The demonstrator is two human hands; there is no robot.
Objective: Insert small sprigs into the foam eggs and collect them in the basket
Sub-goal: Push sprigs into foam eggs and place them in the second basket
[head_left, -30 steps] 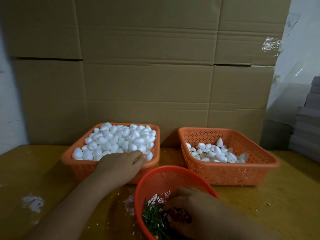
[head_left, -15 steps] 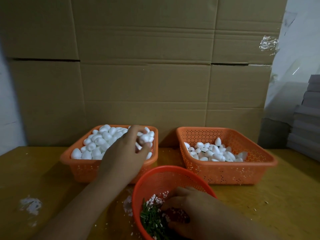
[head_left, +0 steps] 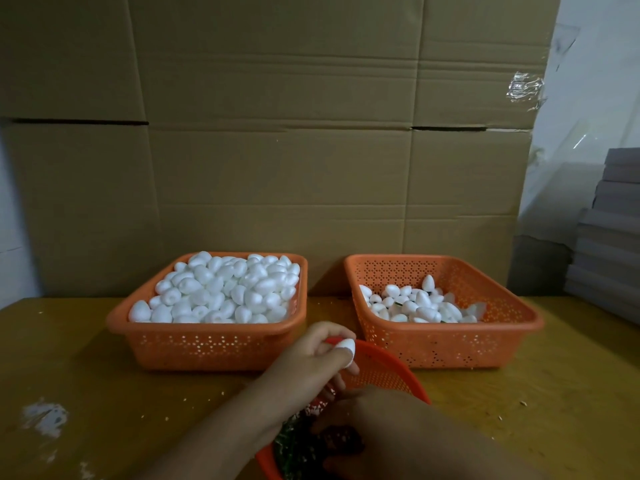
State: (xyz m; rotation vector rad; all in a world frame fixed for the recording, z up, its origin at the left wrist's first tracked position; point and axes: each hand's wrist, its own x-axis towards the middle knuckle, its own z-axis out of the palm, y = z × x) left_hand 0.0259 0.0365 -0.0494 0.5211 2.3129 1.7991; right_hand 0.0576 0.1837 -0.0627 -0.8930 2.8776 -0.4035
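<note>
Head view, looking down on a yellowish wooden table [head_left: 86, 358] backed by a wall of flattened cardboard [head_left: 277, 150].

Far left: rectangular orange basket [head_left: 207, 351], perforated sides, heaped to the rim with plain white foam eggs [head_left: 221, 292]. Far right, set apart from it by a gap: second orange basket [head_left: 450, 348] of the same make, only partly filled; its eggs [head_left: 415, 306] lie in a shallow layer toward the left and middle, a few slivers of green showing among them.

Near centre: round orange bowl [head_left: 388, 372], tilted, holding a tangle of green sprigs [head_left: 294, 448] mixed with white crumbs.

Left hand [head_left: 308, 358] above the near-left rim of the bowl, fingers curled closed around white foam eggs [head_left: 346, 345]; one shows at the top of the fist, another pokes out lower at the fingertips. How many it holds in all, cannot tell.

Right hand [head_left: 349, 434] down inside the bowl among the sprigs, fingers bent; dark and partly covered by the forearm, so whether it pinches a sprig cannot be told.

White foam dust smeared on the table at near left [head_left: 45, 415]; small crumbs scattered at right. Grey stacked sheets [head_left: 613, 237] at the far right edge.
</note>
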